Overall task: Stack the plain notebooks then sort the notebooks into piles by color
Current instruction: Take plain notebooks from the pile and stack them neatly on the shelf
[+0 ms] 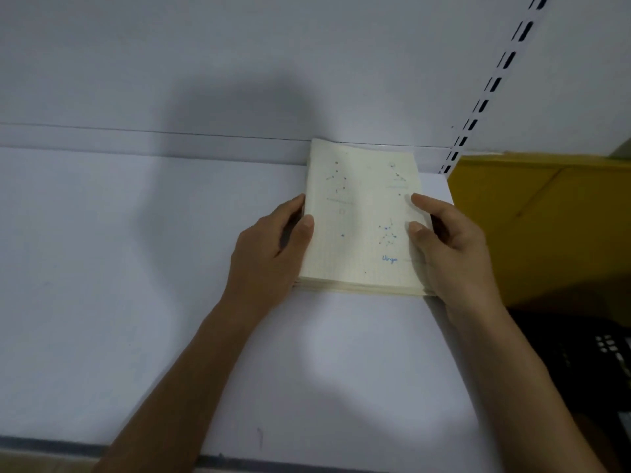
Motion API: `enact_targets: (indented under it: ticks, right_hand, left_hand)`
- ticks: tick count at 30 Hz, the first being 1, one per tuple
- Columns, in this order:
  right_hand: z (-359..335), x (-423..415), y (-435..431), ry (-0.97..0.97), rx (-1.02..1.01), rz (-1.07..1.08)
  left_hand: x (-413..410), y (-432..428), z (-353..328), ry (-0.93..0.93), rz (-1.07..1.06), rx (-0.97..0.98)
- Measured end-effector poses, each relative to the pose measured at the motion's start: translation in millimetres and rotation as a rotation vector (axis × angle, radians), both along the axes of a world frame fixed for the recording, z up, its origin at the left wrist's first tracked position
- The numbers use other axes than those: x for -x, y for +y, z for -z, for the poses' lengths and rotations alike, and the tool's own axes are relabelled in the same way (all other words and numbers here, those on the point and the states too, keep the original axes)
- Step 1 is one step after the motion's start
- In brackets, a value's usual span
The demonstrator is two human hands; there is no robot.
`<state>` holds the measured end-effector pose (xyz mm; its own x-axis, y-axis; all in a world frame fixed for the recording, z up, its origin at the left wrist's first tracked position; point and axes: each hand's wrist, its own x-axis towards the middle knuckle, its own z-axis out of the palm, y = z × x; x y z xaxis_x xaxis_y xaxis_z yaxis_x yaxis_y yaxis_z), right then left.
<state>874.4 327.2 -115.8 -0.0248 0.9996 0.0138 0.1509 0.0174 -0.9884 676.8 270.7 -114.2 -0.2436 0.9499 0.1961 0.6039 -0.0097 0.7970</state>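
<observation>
A stack of cream notebooks (362, 216) lies on the white shelf (136, 268), near its back right corner. The top cover carries faint blue constellation drawings and the word "Virgo". My left hand (269, 250) grips the stack's left edge, thumb on the cover and fingers down the side. My right hand (450, 247) holds the right edge the same way, with thumb and forefinger on top. Both hands squeeze the stack from its two sides. How many notebooks it holds is hidden.
A yellow box (546, 216) stands right of the stack, close to my right hand. A slotted white upright (491, 87) runs up the back wall. A dark crate (611, 363) sits lower right. The shelf's front edge (51, 442) runs along the bottom.
</observation>
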Motion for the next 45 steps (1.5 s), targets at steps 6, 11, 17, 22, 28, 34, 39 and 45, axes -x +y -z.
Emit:
enact_targets:
  ticks: [6,11,17,22,28,34,39,45]
  right_hand:
    - [-11.1,-2.1,-13.1,-0.483,-0.201,0.073]
    - [-36.1,8.4,-55.6,-0.629,-0.345,0.128]
    - [-43.1,101.5,-155.9,-0.572,-0.444,-0.001]
    - [-43.5,210.2,-253.4,-0.454,-0.500,-0.212]
    - [-41.0,338.0,-355.6,-0.395,-0.523,-0.469]
    - [-48.9,419.6,-399.7,-0.342,-0.578,-0.605]
    - [-36.4,461.4,-391.0,-0.375,-0.615,-0.601]
    - [-30.8,525.9,-347.2,-0.430,-0.614,-0.540]
  left_hand:
    - [-1.0,-1.0,-5.5,-0.024,-0.085,-0.093]
    - [21.5,-39.6,-23.4,0.019,-0.013,-0.163]
    - [101.9,-165.8,-32.4,0.195,-0.047,-0.158]
    - [194.6,-306.6,-45.7,0.237,-0.208,-0.149]
    - [288.1,-457.1,-62.5,0.247,-0.498,-0.114]
    - [345.3,-517.4,-63.5,0.153,-0.672,-0.145]
    - [385.2,-504.1,-46.3,0.070,-0.640,-0.139]
    - [454.7,-453.9,-47.3,0.028,-0.538,-0.126]
